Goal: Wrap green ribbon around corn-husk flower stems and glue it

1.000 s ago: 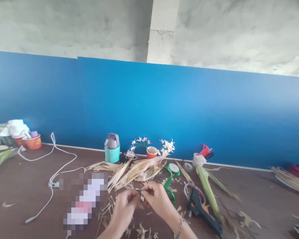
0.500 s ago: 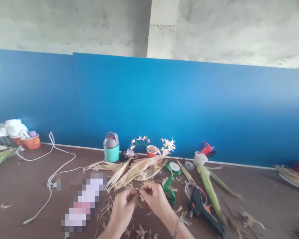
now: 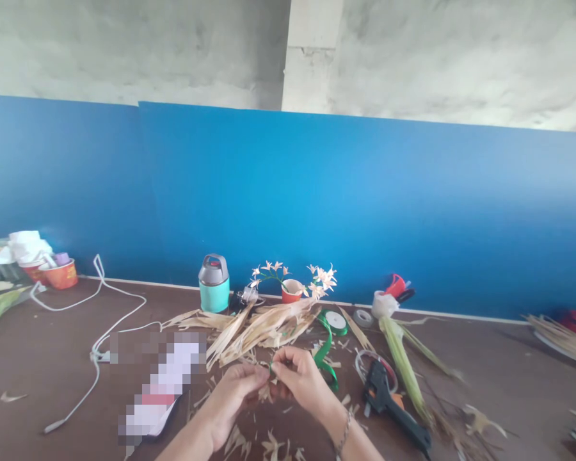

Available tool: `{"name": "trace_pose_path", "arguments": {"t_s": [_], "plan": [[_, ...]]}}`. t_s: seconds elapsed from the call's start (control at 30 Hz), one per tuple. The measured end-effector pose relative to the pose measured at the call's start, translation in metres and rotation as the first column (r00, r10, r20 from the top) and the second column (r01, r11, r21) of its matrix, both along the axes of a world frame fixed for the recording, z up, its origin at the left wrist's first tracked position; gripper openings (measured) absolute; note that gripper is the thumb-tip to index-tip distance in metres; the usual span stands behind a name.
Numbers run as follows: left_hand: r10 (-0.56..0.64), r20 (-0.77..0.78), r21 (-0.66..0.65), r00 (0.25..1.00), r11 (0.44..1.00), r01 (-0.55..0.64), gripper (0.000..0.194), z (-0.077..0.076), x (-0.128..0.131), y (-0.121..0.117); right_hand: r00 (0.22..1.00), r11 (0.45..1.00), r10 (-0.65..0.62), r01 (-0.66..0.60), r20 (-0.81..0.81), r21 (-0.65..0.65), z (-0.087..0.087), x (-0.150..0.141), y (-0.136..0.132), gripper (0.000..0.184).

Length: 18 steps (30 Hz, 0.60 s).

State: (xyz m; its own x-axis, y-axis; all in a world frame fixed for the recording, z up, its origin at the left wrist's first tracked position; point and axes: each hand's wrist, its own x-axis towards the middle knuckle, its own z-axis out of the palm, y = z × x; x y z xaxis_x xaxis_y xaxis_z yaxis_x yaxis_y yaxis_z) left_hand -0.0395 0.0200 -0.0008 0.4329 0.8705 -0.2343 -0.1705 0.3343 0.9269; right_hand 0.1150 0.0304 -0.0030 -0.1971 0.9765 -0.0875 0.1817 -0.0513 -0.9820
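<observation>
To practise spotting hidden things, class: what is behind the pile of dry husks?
Behind the dry husks stand a teal flask and a red cup with pale flowers beside it; small dark items between them are unclear. The husks appear to cover the cup's base.

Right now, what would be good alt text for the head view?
A person's left hand and right hand hold a small green piece above a brown table strewn with husk scraps. Beyond are dried husks, a green ribbon spool and, before a blue panel, a red cup flanked by pale flowers; a black glue gun lies to the right.
</observation>
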Motion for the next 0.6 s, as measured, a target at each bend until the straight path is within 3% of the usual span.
{"name": "trace_pose_path", "arguments": {"t_s": [0.13,0.37,0.47,0.6], "plan": [[0.091,-0.158,0.153,0.983,0.986,-0.066,0.026,-0.0062,0.0015,0.0032,1.0,1.0,0.005,-0.005,0.002,-0.004,0.0008,-0.001,-0.0012,0.015],[0.283,-0.364,0.485,0.888,0.871,-0.079,0.029,-0.0028,0.006,-0.0046,0.996,0.996,-0.085,0.086,0.04,-0.016,-0.003,-0.0048,0.0004,0.014],[0.334,-0.393,0.525,0.857,0.846,-0.089,0.029,-0.0044,0.0071,-0.0054,0.994,0.994,-0.103,0.104,0.043,-0.02,-0.0033,-0.0053,0.0008,0.014],[0.368,-0.371,0.496,0.853,0.855,-0.154,0.027,-0.0099,0.0066,-0.0019,0.996,0.996,-0.086,0.087,0.026,-0.022,-0.0025,-0.0059,0.0013,0.017]]}}
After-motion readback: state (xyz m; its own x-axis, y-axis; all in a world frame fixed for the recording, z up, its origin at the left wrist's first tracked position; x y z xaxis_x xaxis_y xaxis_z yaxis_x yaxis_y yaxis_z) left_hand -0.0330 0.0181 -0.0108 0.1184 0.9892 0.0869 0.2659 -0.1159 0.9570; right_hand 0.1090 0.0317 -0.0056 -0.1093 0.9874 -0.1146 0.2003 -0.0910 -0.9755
